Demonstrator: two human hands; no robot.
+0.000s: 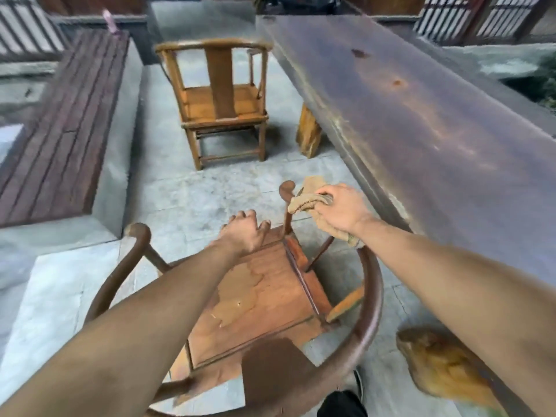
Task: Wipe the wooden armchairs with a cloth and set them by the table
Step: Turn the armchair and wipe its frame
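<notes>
Head view, the only one, looking down over both forearms. The near dark-brown round-backed wooden armchair [258,299] sits right below the camera, close beside the long dark purple-brown slab tabletop [421,115] on the right. Its orange seat panel shows patchy darker marks, possibly damp, so my read is that wiping on this chair is under way, not finished.

The right hand [343,210] is out at the front of the right armrest, its fingers [326,197] curled round a bunched tan cloth [304,201], which is pressed against the rail just behind the scrolled end. A tail of cloth hangs out below the wrist.

The left hand [242,233] is over the front edge of the seat, fingers bent downward, tips at or near the wood; blur hides whether they grip the edge, and they hold nothing separate.

Further off, a lighter honey-coloured wooden armchair [222,97] stands on the grey stone floor [186,200] with its back toward us, near the tabletop's far leg. Whether it has been wiped, I cannot tell. Left to do, as I judge it: the remaining rails here, then setting both chairs squarely by the tabletop.
</notes>
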